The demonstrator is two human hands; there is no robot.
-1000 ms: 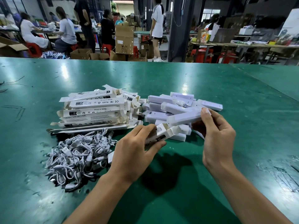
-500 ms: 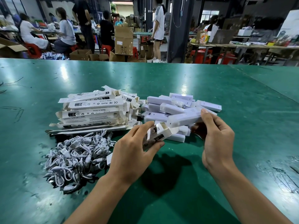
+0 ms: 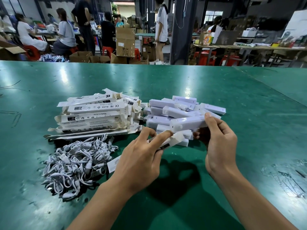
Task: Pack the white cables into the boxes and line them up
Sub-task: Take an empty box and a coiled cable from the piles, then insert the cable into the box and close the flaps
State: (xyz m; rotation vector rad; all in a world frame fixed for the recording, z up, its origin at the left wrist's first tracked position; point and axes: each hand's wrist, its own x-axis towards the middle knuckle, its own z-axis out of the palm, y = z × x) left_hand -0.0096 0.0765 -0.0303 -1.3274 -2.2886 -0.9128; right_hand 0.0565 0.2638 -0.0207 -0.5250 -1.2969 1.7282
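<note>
- Left hand is pinching an open-ended box between thumb and fingers, its flap pointing right.
- Right hand is gripping a white bar by its right end, just above that box.
- White cables are lying heaped left of the left hand.
- Flat boxes are sitting stacked behind the cables, with loose white bars piled beside them on the green table.

Glossy green worktable top, scuffed, with pale patches of light glare. Dark square pillar, centre rear. Tall brown cardboard carton, left of the pillar. Open brown cardboard boxes on the floor nearby. Red plastic stools, on both sides. Long wood-topped bench, right rear, cluttered. Daylit window behind it. Bright doorway, far centre. Seated and standing persons, left rear.
</note>
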